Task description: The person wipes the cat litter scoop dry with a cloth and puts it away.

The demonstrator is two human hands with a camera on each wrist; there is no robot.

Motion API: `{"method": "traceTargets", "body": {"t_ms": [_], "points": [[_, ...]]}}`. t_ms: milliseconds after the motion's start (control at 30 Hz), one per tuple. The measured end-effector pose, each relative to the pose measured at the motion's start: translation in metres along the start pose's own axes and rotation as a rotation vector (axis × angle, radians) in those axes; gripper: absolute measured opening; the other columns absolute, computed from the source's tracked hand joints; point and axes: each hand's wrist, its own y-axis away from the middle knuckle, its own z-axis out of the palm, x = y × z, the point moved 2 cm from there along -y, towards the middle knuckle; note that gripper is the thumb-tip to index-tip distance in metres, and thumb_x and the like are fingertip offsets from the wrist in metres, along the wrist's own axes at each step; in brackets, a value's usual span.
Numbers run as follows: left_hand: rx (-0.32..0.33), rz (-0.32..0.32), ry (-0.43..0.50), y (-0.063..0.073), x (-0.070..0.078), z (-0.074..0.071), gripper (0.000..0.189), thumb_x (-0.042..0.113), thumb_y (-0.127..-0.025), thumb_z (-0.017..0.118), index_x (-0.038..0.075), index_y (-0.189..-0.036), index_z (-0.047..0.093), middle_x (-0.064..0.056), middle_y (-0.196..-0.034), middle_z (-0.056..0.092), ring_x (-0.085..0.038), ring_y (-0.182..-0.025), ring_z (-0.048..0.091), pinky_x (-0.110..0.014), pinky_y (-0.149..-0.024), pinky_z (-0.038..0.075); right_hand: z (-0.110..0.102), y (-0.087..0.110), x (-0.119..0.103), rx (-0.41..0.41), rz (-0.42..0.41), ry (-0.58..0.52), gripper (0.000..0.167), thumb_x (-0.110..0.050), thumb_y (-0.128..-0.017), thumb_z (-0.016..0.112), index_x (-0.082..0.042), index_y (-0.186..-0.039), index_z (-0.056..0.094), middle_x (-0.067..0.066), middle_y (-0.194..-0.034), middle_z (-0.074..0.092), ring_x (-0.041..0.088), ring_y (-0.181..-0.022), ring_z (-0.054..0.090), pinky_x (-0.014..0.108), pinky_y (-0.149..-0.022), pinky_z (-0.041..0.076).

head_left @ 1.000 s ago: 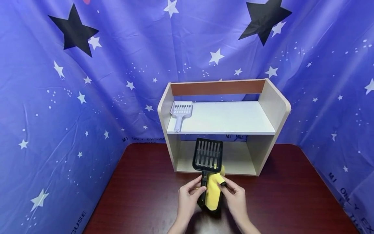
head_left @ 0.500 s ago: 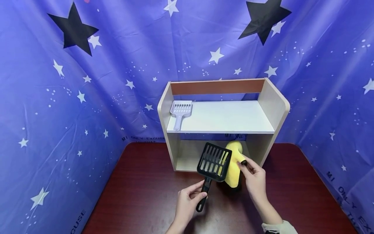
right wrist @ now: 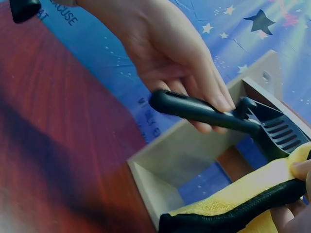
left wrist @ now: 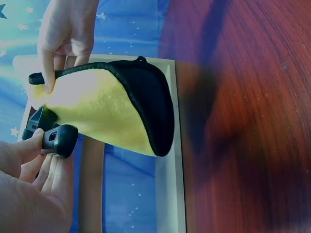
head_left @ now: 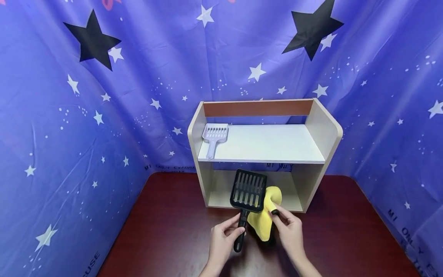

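My left hand grips the handle of a black slotted litter scoop, whose head points up and away from me. Close to its right, my right hand pinches the edge of a yellow plush mitt with black trim. The scoop head overlaps part of the mitt in the head view. In the left wrist view the mitt hangs with its wide dark cuff to the right, a small loop on its edge. The right wrist view shows thumb and fingers around the scoop handle.
A two-level shelf unit stands behind the hands on the dark red wooden table. A pale lilac litter scoop lies at the left of its white upper shelf. A blue starry curtain surrounds the table.
My right hand moved the mitt away to the right and forward, then back toward the left and nearer me. The black scoop tilted right, then turned more upright, staying in my left hand.
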Motion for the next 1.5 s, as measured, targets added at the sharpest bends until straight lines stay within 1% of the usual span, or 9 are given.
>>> {"method": "traceTargets", "body": {"t_ms": [233, 533, 933, 1000, 1167, 1233, 1300, 1400, 1500], "points": [[0.037, -0.017, -0.007, -0.001, -0.004, 0.001, 0.039, 0.006, -0.084, 0.077, 0.004, -0.122, 0.07, -0.018, -0.098, 0.077, -0.012, -0.079, 0.075, -0.015, -0.072, 0.058, 0.009, 0.018, 0.008, 0.017, 0.039, -0.046, 0.026, 0.012, -0.086, 0.067, 0.017, -0.111, 0.066, -0.021, -0.094, 0.073, -0.005, -0.086, 0.07, 0.011, -0.077, 0.057], [0.066, -0.013, -0.02, -0.004, -0.01, 0.003, 0.04, 0.009, -0.084, 0.077, 0.003, -0.123, 0.069, -0.018, -0.098, 0.077, -0.005, -0.077, 0.072, -0.013, -0.072, 0.056, 0.017, 0.023, 0.006, -0.005, 0.05, -0.085, 0.032, 0.008, -0.088, 0.068, 0.02, -0.117, 0.062, -0.021, -0.095, 0.072, -0.006, -0.087, 0.069, 0.01, -0.076, 0.056], [0.068, -0.031, 0.011, -0.003, -0.009, 0.006, 0.04, 0.009, -0.085, 0.076, 0.004, -0.124, 0.069, -0.017, -0.099, 0.076, -0.014, -0.077, 0.075, -0.015, -0.069, 0.057, 0.026, 0.032, 0.007, -0.008, 0.105, -0.058, 0.036, 0.007, -0.089, 0.067, 0.019, -0.122, 0.06, -0.024, -0.096, 0.069, -0.008, -0.088, 0.067, 0.009, -0.077, 0.056], [0.069, -0.005, -0.01, -0.003, -0.009, 0.007, 0.04, 0.008, -0.085, 0.076, 0.003, -0.124, 0.069, -0.017, -0.098, 0.077, -0.016, -0.076, 0.075, -0.015, -0.068, 0.057, 0.029, 0.034, 0.008, -0.017, 0.106, -0.045, 0.035, 0.007, -0.089, 0.067, 0.019, -0.121, 0.06, -0.02, -0.099, 0.07, -0.009, -0.088, 0.066, 0.009, -0.078, 0.055], [0.072, 0.069, -0.069, -0.003, -0.005, 0.007, 0.04, 0.01, -0.084, 0.077, 0.003, -0.123, 0.07, -0.015, -0.096, 0.077, -0.016, -0.075, 0.075, -0.016, -0.068, 0.058, 0.035, 0.036, 0.008, -0.033, 0.113, 0.011, 0.032, 0.004, -0.089, 0.069, 0.016, -0.119, 0.064, 0.011, -0.11, 0.073, -0.009, -0.089, 0.065, 0.008, -0.078, 0.055], [0.077, 0.072, -0.074, -0.004, -0.004, 0.006, 0.04, 0.011, -0.083, 0.078, 0.004, -0.122, 0.071, -0.014, -0.096, 0.077, -0.015, -0.075, 0.075, -0.015, -0.069, 0.058, 0.035, 0.036, 0.008, -0.046, 0.113, 0.016, 0.033, 0.003, -0.089, 0.069, 0.015, -0.119, 0.064, 0.017, -0.113, 0.071, -0.008, -0.09, 0.065, 0.008, -0.078, 0.055], [0.082, 0.072, -0.07, -0.003, -0.002, 0.003, 0.039, 0.009, -0.083, 0.078, 0.003, -0.121, 0.071, -0.015, -0.096, 0.077, -0.013, -0.076, 0.074, -0.016, -0.07, 0.058, 0.032, 0.036, 0.008, -0.075, 0.115, 0.01, 0.033, 0.002, -0.089, 0.069, 0.016, -0.119, 0.063, 0.01, -0.11, 0.073, -0.008, -0.09, 0.066, 0.009, -0.078, 0.055], [0.085, 0.067, -0.068, -0.003, 0.0, -0.001, 0.039, 0.009, -0.082, 0.079, 0.004, -0.12, 0.071, -0.015, -0.096, 0.077, -0.011, -0.079, 0.073, -0.017, -0.072, 0.059, 0.025, 0.033, 0.008, -0.109, 0.134, -0.025, 0.036, 0.002, -0.09, 0.068, 0.016, -0.123, 0.061, -0.01, -0.104, 0.074, -0.006, -0.089, 0.068, 0.012, -0.078, 0.057], [0.081, 0.077, -0.075, -0.003, 0.002, -0.004, 0.039, 0.009, -0.082, 0.079, 0.004, -0.12, 0.072, -0.015, -0.096, 0.077, -0.01, -0.081, 0.073, -0.018, -0.073, 0.06, 0.015, 0.025, 0.007, -0.102, 0.156, -0.048, 0.037, 0.003, -0.091, 0.067, 0.017, -0.124, 0.059, -0.022, -0.097, 0.072, -0.005, -0.087, 0.069, 0.014, -0.077, 0.058]]}}
